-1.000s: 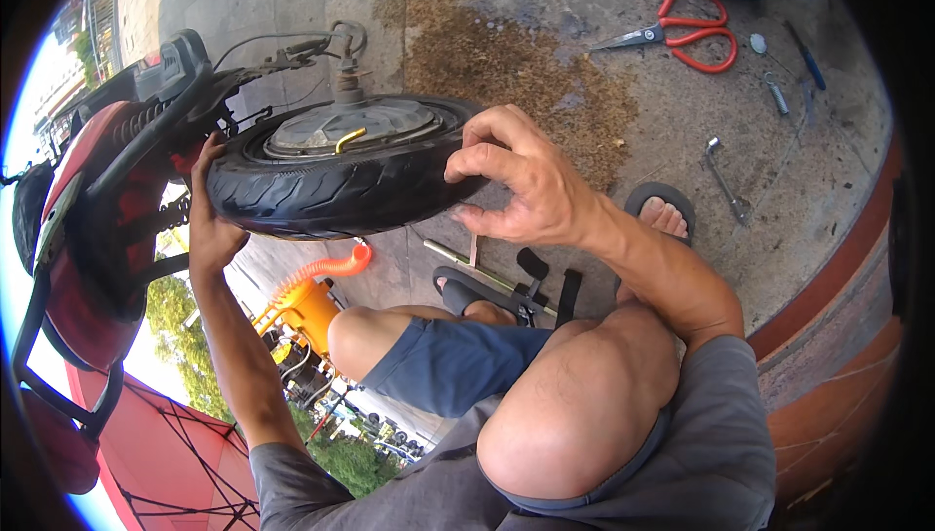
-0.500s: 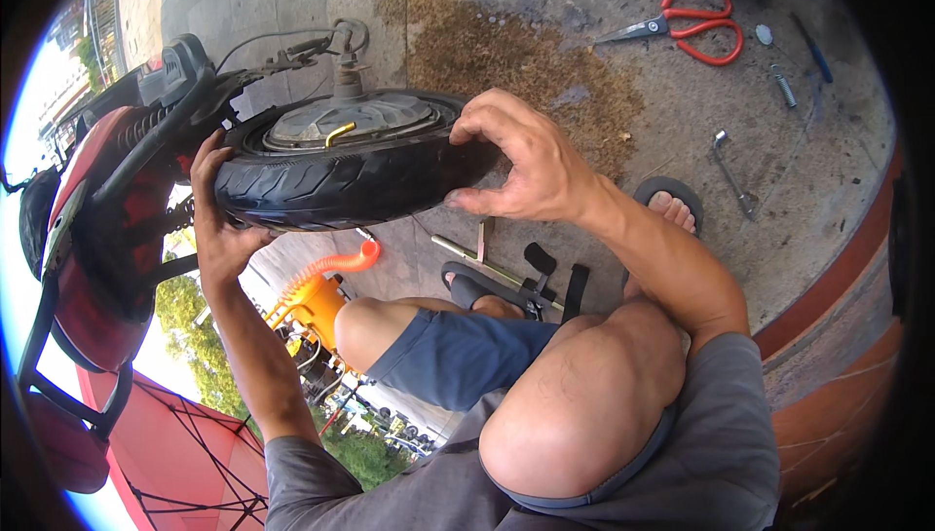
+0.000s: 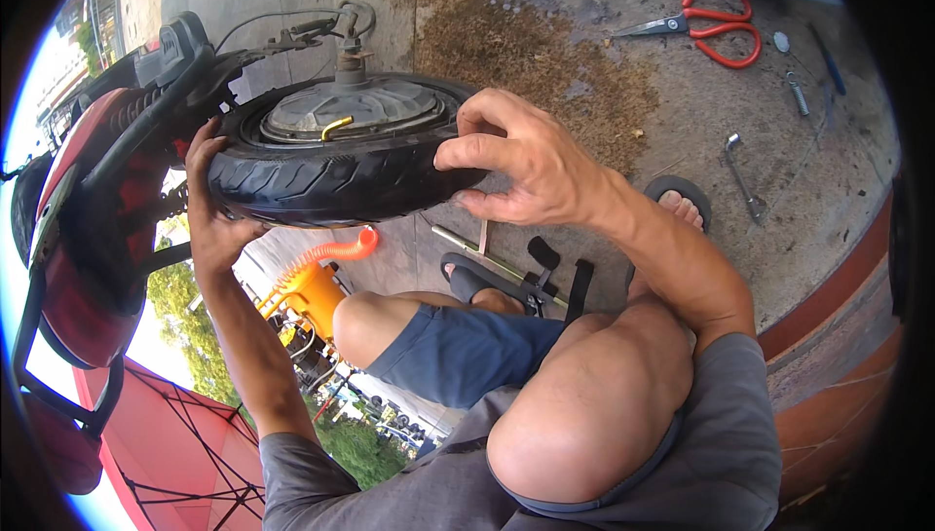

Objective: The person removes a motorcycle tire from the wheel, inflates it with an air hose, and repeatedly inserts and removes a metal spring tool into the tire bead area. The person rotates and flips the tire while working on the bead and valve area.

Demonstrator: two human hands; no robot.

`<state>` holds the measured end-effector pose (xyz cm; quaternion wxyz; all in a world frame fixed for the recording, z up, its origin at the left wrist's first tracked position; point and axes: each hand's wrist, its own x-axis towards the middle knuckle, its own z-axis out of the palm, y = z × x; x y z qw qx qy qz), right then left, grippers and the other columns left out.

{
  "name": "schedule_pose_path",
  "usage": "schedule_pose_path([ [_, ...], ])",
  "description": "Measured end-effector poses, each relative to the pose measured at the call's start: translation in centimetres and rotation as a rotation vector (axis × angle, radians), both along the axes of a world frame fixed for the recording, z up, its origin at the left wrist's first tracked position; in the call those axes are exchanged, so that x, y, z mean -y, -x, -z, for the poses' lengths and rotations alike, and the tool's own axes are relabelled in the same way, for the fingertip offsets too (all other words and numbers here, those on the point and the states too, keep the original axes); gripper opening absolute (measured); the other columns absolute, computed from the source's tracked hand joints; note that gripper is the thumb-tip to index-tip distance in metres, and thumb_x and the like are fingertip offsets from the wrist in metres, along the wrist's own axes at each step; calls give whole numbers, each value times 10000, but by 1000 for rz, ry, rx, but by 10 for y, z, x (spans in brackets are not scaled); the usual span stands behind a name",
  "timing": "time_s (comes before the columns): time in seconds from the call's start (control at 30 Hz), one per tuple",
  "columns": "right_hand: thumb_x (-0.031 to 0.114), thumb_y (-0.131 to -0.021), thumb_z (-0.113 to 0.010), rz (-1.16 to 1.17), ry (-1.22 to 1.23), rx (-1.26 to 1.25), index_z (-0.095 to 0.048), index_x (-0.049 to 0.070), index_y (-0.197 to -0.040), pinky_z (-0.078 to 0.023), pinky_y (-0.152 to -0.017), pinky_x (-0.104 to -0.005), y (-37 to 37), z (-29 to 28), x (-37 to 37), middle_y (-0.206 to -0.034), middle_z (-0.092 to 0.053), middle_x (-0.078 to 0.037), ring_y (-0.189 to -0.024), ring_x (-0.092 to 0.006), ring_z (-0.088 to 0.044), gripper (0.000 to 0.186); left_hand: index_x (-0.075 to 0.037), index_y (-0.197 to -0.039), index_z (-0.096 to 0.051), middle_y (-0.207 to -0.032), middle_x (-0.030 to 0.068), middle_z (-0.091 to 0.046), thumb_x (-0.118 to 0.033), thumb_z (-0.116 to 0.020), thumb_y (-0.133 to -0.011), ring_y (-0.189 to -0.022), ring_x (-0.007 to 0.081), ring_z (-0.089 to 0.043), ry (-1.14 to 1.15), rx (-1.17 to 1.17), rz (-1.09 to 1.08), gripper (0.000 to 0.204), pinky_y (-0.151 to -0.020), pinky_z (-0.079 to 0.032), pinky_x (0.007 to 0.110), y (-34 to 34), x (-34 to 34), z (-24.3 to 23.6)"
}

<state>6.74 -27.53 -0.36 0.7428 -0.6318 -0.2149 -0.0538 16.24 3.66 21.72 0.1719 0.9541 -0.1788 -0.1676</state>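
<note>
Between my hands is a black scooter tyre [image 3: 341, 183] on a grey hub-motor wheel [image 3: 353, 108], its side with the hub facing up. A bent brass valve stem [image 3: 337, 128] sticks out beside the hub. My left hand [image 3: 216, 209] grips the tyre's left edge, fingers up its side and thumb beneath. On the right edge, my right hand [image 3: 521, 161] pinches the tyre with curled fingers above and thumb below. A cable runs from the axle [image 3: 350, 58] toward the red scooter [image 3: 107, 229] at the left. The tyre's underside is hidden.
Red-handled scissors [image 3: 696, 22], a wrench [image 3: 745, 180] and a small metal socket [image 3: 798, 93] lie on the concrete. Brown, wet-looking debris [image 3: 516, 54] spreads behind the wheel. An orange coiled hose [image 3: 336, 246], a yellow compressor tank [image 3: 317, 302] and a metal bar tool [image 3: 487, 256] are nearby.
My right fingers have shifted lower and further left over the tyre edge. The wheel sits slightly further left, with more of its hub face showing.
</note>
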Motion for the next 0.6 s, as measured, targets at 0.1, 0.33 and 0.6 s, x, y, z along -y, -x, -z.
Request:
schedule_pose_path([
  [0.1,155,-624,-868,5,-3,-43,-683,113,-1063,-526,-749,-389,-3,-3,1,-1001,-584,-120,-873,-307,-622,479,-55,-1373,-490,-1509,213,-405,-610,-911,-490,-1401,360,-400,2,-1,-5,1124,-1147,-327,467,1,0,0],
  [0.33,187,-666,-846,18,16,-71,-692,97,-1048,-534,-776,-402,-3,-4,0,-980,-595,-122,-880,-317,-623,422,-58,-1373,-491,-1509,219,-404,-614,-914,-477,-1401,365,-401,27,-25,-37,1136,-1144,-330,466,2,-5,0],
  [0.6,178,-706,-847,-5,-30,-31,-684,88,-1095,-538,-742,-366,0,-4,-4,-984,-590,-119,-862,-284,-635,431,-63,-1381,-483,-1516,227,-393,-588,-928,-469,-1400,367,-402,31,-44,-32,1142,-1135,-343,459,3,-12,-1],
])
